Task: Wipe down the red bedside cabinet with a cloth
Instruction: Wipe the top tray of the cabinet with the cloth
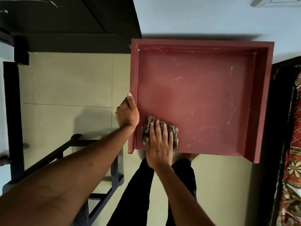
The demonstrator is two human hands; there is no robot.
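Note:
The red bedside cabinet [203, 95] fills the middle of the view, seen from above, with a raised rim on its left, far and right sides and pale scratches on its top. A checked grey cloth [147, 128] lies on the top near the front left corner. My right hand [160, 144] presses flat on the cloth with straight fingers. My left hand [127, 112] grips the cabinet's left rim, thumb lying along the top of the rim.
A black metal rack [104, 176] stands on the tiled floor left of my legs. Dark furniture [65, 22] is at the upper left. A bed with a red patterned cover [293, 160] runs along the right, close to the cabinet. A pale wall lies behind.

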